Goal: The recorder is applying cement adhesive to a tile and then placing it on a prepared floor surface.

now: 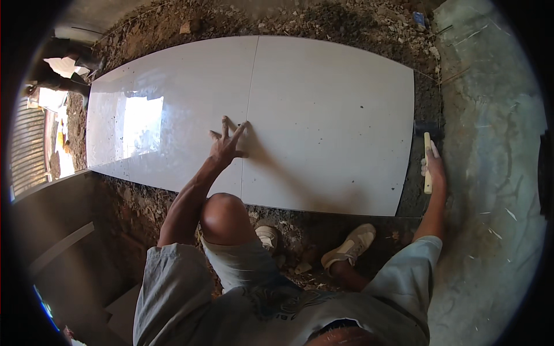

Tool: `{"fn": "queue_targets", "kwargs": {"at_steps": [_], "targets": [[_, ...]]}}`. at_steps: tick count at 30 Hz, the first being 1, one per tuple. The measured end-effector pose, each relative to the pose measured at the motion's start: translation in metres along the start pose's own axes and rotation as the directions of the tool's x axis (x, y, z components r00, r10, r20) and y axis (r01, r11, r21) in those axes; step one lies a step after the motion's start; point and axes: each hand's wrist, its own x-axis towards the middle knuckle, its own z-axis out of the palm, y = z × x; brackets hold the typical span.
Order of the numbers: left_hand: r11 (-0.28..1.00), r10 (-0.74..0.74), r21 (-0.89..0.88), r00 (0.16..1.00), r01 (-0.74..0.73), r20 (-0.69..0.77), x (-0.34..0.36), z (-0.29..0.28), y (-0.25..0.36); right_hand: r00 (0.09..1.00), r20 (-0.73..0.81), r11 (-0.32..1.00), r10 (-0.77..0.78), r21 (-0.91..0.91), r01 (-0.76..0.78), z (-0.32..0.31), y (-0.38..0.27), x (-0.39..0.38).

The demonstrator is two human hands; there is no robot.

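Observation:
Two large glossy white floor tiles lie side by side on bare ground, a thin seam running between them. My left hand (225, 144) rests with fingers spread on the left tile (179, 75), its fingertips close to the seam. At the right edge of the right tile (329, 92), my right hand (434, 164) is closed round the pale yellow handle of a rubber mallet (427, 144). The mallet's black head (426, 128) is over the narrow dark strip beside that tile's edge. Small dark specks of dirt are scattered over both tiles.
Rough soil and rubble (346, 23) border the tiles along the far side. A grey concrete wall (490, 144) rises at the right. A person's legs (66, 72) show at the far left. My shoe (352, 245) stands on the dirt at the tiles' near edge.

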Motion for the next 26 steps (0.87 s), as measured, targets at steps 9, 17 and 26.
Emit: {"fn": "queue_targets", "kwargs": {"at_steps": [9, 17, 26], "targets": [[0.997, -0.055, -0.067, 0.980, 0.043, -0.192, 0.007, 0.025, -0.026, 0.553, -0.342, 0.633, -0.759, -0.583, 0.509, 0.150, 0.087, -0.095], [0.987, -0.143, -0.085, 0.984, 0.134, -0.104, -0.006, 0.034, -0.021, 0.793, -0.062, 0.774, -0.606, -0.276, 0.570, 0.275, 0.019, -0.198], [0.983, -0.074, -0.136, 0.948, 0.121, 0.310, -0.087, 0.058, 0.018, 0.777, 0.142, 0.663, -0.613, -0.443, 0.604, 0.295, 0.030, -0.188]]}}
